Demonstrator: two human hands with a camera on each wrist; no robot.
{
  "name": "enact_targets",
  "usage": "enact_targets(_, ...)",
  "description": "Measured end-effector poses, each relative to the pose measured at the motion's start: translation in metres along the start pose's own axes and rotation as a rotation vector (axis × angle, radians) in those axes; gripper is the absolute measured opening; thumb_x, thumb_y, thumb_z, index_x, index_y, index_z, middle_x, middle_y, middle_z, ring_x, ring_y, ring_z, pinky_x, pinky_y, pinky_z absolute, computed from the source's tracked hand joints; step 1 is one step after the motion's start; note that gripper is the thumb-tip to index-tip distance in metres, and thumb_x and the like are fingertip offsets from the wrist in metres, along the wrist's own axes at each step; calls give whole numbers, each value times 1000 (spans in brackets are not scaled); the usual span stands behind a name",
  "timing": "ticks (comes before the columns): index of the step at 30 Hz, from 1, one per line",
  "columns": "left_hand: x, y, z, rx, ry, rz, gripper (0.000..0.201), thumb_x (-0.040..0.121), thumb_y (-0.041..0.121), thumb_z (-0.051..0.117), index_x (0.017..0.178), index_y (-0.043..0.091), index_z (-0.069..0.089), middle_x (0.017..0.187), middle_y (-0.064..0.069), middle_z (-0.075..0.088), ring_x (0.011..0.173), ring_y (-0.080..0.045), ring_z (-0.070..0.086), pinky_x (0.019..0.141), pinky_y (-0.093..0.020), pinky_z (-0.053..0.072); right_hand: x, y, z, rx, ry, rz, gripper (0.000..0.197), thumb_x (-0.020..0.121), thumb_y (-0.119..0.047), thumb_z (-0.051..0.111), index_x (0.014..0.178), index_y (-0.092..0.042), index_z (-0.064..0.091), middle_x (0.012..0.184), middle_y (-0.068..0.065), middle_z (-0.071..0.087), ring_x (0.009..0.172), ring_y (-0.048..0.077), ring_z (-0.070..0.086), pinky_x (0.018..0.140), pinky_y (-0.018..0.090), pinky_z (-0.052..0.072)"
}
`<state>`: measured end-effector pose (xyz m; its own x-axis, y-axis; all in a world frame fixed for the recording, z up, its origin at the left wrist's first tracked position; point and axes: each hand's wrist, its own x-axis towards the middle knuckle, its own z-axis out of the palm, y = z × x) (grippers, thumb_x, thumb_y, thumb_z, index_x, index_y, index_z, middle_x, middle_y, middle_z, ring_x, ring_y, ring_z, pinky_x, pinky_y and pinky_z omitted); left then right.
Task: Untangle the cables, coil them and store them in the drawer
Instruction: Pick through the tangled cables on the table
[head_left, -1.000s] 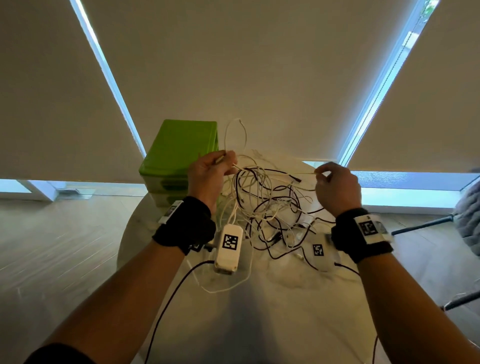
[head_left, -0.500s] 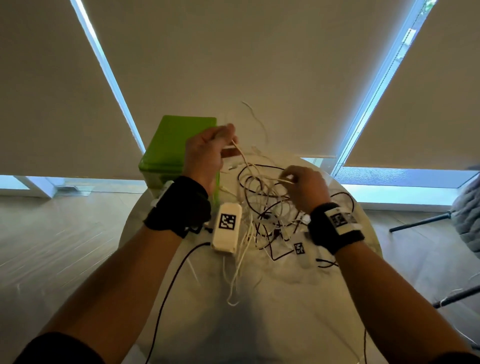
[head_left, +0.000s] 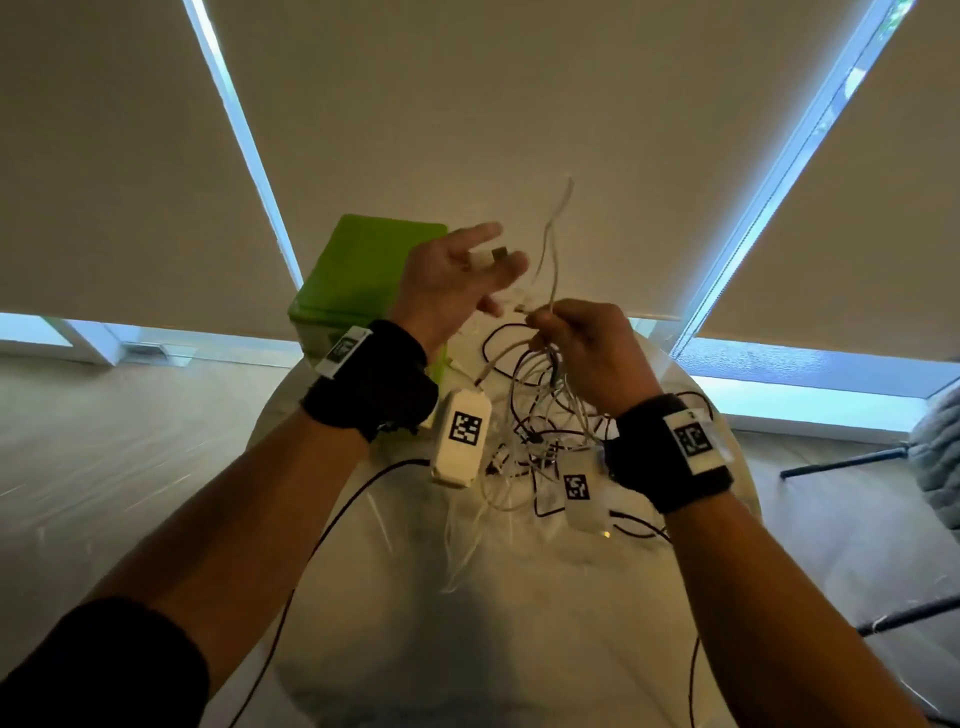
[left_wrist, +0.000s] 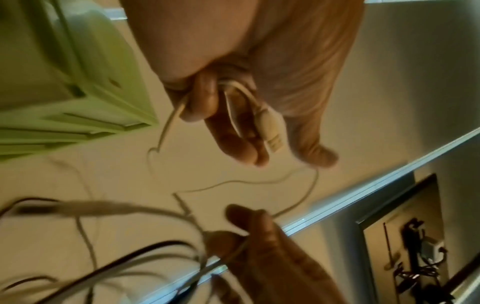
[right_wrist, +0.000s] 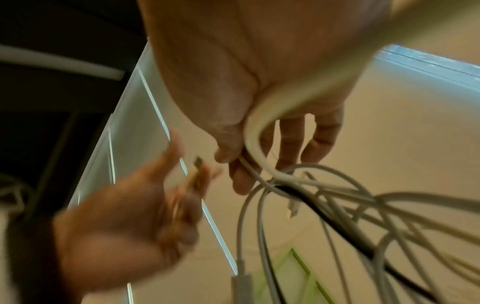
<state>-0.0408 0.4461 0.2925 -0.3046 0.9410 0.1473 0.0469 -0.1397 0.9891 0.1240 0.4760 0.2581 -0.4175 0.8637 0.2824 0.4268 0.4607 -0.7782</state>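
Note:
A tangle of white and black cables lies on the round white table and is partly lifted. My left hand is raised above it, with a white cable's plug end held between its fingers. My right hand pinches a thin white cable between thumb and forefinger, lifting a bunch of strands. A loop of white cable arcs up between the hands. The green drawer box stands behind the left hand, its drawers closed.
Window blinds fill the background. A dark chair leg and a grey knitted item are at the right beyond the table edge. Black leads run from the wrist cameras over the table's near edge.
Both hands have risen and drawn together. My left hand turned palm-up with the plug end. My right hand moved left and lifted more of the tangle.

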Motion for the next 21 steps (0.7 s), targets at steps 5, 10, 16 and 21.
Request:
enact_targets(5,-13,-42,-11,651,-30,12,37,81,40,73,58,14,58,55,-2,53,52,-14,50,51,-28,37,13,-24,-25,283,185,-7,23,98,-16,48,85,-16,66,71,-8,61,64,3,55,59,16,42)
enact_targets(10,-21,-42,-11,205,9,-84,28,91,33,63,68,16,64,53,9,48,45,-4,41,50,-24,32,11,-45,-50,677,131,185,29,104,-16,35,91,-8,60,62,1,54,59,18,60,53,25,47)
enact_targets(16,-33,-33,43,210,-191,92,6,85,18,70,81,15,73,79,0,71,72,-6,62,70,-22,48,7,-60,-34,656,-24,83,28,104,-15,34,98,-5,59,71,7,61,62,21,64,47,26,45)
enact_targets(21,-19,-29,35,212,-107,112,21,95,22,57,98,9,73,88,-5,72,54,6,55,56,-12,42,-7,-15,-29,345,63,112,37,98,-31,51,134,-22,47,113,2,59,102,16,63,81,28,53)
